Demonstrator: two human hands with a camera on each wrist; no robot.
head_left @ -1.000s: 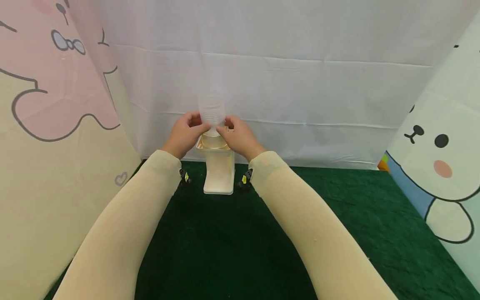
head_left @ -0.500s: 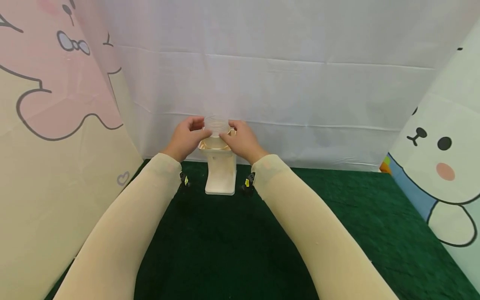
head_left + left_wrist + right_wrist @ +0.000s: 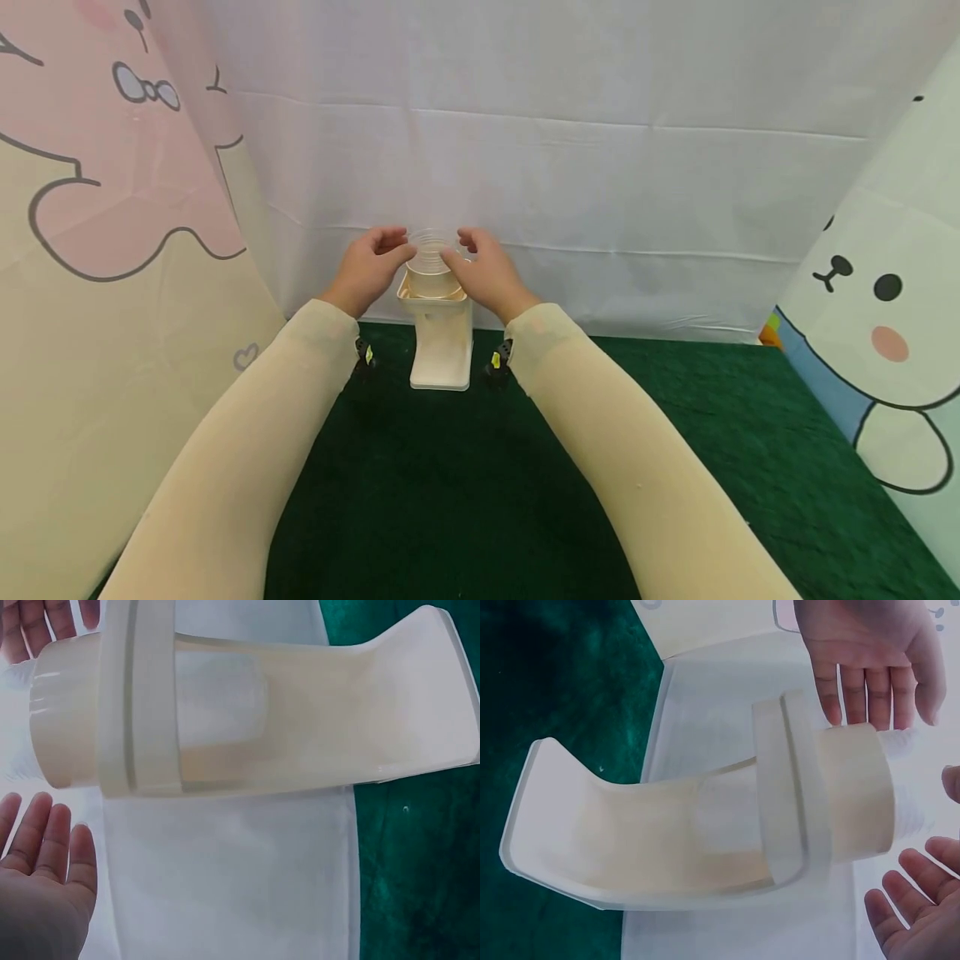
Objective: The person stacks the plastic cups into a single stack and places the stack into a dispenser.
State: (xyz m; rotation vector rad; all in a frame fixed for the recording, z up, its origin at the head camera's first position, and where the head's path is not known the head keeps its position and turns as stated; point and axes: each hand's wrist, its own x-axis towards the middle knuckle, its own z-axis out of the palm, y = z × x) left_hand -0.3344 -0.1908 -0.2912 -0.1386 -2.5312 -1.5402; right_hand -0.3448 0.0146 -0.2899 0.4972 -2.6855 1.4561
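Note:
A cream stand [image 3: 441,350] with a raised ring-shaped holder stands near the back cloth. In its collar [image 3: 432,283] sits a stack of clear plastic cups [image 3: 432,241], only the ribbed upper part showing above the rim. To the left of the stack is my left hand [image 3: 367,271], fingers extended and apart from the collar in the left wrist view. My right hand [image 3: 489,273] is at the other side, its straight fingers close to the collar [image 3: 859,791]; whether they touch the cups I cannot tell. The stack's lower end shows pale beneath the holder [image 3: 223,697].
The stand rests on a dark green cloth [image 3: 450,475] that covers the table. A white cloth [image 3: 600,183] hangs just behind it. Printed cartoon panels flank the table, a pink figure [image 3: 142,183] on the left and a white bear [image 3: 862,275] on the right.
The stack of cups has moved down into the stand's collar, and far less of it shows above. Both hands followed it down, then let go and spread slightly apart.

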